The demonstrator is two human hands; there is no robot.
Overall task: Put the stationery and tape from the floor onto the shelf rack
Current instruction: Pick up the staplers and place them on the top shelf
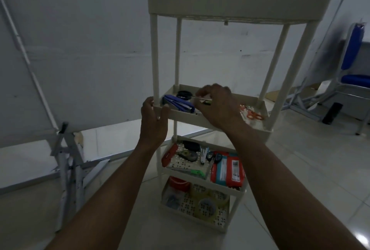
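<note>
Being gripped by the left hand (pixel 153 117), the shelf rack (pixel 238 5) is steadied; the thin item (pixel 203 99) pinched in the right hand (pixel 218 107) at mid-frame should be laid flat.

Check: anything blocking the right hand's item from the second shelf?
Nothing visible. The right hand pinches a thin item over the second shelf; blue stapler lies left of it, orange scissors right. Spot under the hand is hidden.

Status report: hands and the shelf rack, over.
Left hand grips shelf rack at second tier's front-left corner. Right hand pinches thin pen-like item over that tier, beside blue stapler. Path clear.
</note>
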